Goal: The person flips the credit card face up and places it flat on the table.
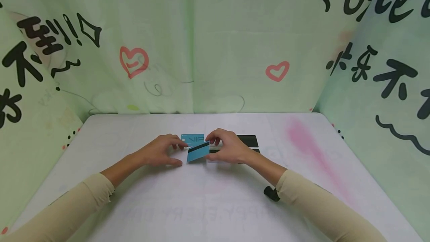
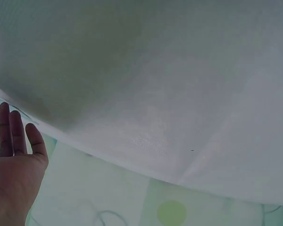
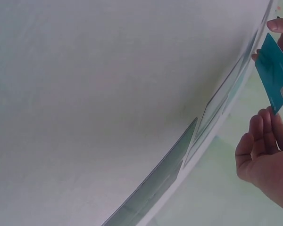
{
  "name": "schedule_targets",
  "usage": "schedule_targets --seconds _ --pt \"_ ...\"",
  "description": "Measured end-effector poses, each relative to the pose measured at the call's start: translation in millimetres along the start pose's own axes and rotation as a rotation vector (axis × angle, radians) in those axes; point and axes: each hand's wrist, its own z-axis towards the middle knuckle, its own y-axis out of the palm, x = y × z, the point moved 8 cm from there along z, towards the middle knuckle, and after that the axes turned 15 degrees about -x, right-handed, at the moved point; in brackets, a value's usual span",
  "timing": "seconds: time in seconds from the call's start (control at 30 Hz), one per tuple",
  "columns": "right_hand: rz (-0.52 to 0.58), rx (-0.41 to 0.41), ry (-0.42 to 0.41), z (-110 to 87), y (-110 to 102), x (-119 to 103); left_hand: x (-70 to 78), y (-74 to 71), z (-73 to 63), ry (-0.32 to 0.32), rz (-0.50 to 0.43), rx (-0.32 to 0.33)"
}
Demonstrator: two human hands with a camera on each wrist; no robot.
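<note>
A light-blue card with a black stripe (image 1: 198,153) is tilted up off the table between the hands. My right hand (image 1: 229,146) pinches it by its right end; the right wrist view shows the card's chip side (image 3: 276,70) above the fingertips. My left hand (image 1: 164,150) is at the card's left end, thumb spread away from the fingers. In the left wrist view its fingers (image 2: 5,129) look nearly straight; whether a fingertip touches the card is unclear. Just behind lies a blue card lettered VIP (image 1: 192,139).
To the right lie a black card (image 1: 248,140) and, in front of it, a black-striped card (image 1: 253,151), partly hidden by the right hand. A small black object (image 1: 271,193) is beside the right sleeve. Printed green curtains (image 1: 228,47) surround the white table (image 1: 168,204).
</note>
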Motion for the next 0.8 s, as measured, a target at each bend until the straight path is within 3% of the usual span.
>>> schedule_targets --seconds 0.47,0.8 --pt "0.055 0.016 -0.015 -6.1 -8.3 6.7 -7.1 -4.3 -7.4 0.012 -0.168 0.052" --pt "0.1 0.01 -0.003 -3.5 -9.9 6.3 -10.8 -4.3 -8.5 0.015 -0.244 0.05"
